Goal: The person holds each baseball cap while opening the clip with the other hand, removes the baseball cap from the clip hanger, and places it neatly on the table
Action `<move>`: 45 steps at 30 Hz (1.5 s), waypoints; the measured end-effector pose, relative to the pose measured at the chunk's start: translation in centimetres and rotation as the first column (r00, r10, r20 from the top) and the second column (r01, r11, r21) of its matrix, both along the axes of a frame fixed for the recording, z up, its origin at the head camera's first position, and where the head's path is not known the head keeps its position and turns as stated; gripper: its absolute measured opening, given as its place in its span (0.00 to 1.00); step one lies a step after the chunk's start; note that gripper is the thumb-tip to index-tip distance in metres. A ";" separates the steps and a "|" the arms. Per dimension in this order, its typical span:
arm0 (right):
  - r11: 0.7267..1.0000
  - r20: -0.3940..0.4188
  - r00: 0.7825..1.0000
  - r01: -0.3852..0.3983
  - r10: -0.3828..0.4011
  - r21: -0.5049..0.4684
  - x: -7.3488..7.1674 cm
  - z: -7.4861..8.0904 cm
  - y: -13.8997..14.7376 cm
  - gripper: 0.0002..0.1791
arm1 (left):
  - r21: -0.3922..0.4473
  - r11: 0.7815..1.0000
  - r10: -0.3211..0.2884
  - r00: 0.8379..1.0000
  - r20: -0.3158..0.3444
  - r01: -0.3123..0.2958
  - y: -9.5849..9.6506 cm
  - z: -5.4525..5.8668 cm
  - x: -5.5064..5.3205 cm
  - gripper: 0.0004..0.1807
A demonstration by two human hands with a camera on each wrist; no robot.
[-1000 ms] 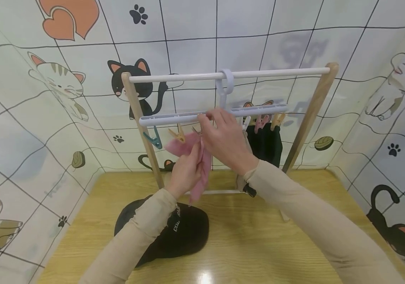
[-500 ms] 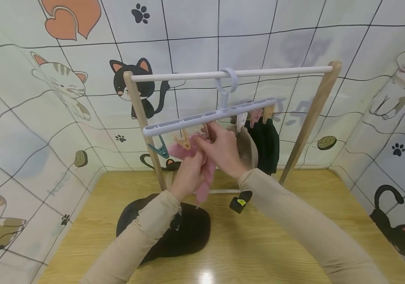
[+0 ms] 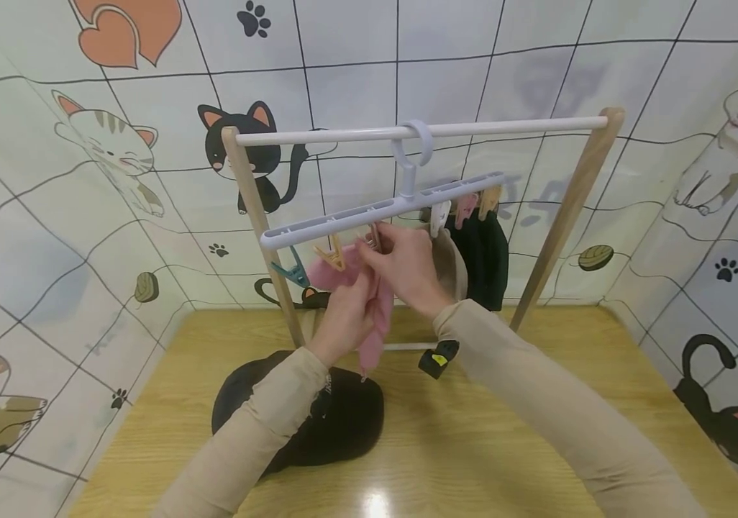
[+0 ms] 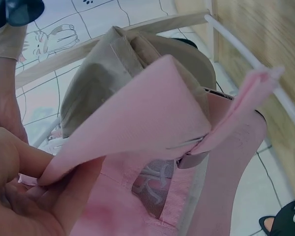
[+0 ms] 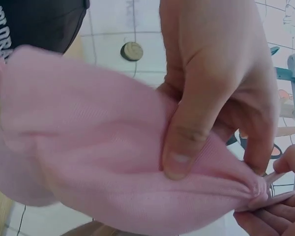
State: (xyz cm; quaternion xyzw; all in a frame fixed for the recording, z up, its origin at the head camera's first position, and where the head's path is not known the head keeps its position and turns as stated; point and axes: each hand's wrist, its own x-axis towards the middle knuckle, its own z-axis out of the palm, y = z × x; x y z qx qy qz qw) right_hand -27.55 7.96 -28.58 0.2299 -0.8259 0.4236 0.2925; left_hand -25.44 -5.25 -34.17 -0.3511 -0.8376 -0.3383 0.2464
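My left hand (image 3: 346, 309) pinches a pink cap (image 4: 132, 108), which hangs folded below the pale hanger bar (image 3: 330, 224). Its sweatband and strap show in the left wrist view. Higher up, my right hand (image 3: 408, 266) pinches a pink clothespin (image 3: 375, 236) under the bar. In the right wrist view the right hand's fingers (image 5: 287, 164) squeeze the clothespin at the gathered edge of the pink cloth, while the left thumb (image 5: 184, 147) presses the fabric. Left of the hands dangle a yellow clothespin (image 3: 333, 255) and a teal clothespin (image 3: 293, 270).
The hanger hooks over the white rod (image 3: 498, 129) of a wooden rack (image 3: 566, 208). Beyond my right hand hang a beige cap (image 3: 452, 266) and a black item (image 3: 490, 262) under several clothespins. A black cap (image 3: 352, 432) lies on the wooden table (image 3: 511, 446) below.
My right hand has moved from the hanger bar down to the pink clothespin. The hanger now tilts, its left end lower. Over the last half second little has moved.
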 end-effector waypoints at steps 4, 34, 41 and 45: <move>1.000 -0.007 1.000 -0.002 0.002 0.010 -0.4 0.1 0.2 0.11 | -0.003 1.000 0.005 0.998 0.057 -0.005 0.1 0.0 0.3 0.25; 0.945 0.467 0.845 -0.124 0.260 -0.301 -0.1 2.0 1.1 0.13 | 0.126 0.989 -0.097 0.982 0.162 0.077 -0.3 -1.4 2.5 0.18; 0.891 0.498 0.789 -0.133 0.360 -0.434 -0.6 2.0 0.8 0.14 | 0.189 0.975 -0.176 0.922 0.344 0.116 -0.9 -2.6 3.3 0.16; 0.888 0.519 0.774 -0.118 0.363 -0.445 -0.7 2.0 0.9 0.14 | 0.170 0.976 -0.184 0.927 0.326 0.134 -1.4 -2.9 3.6 0.16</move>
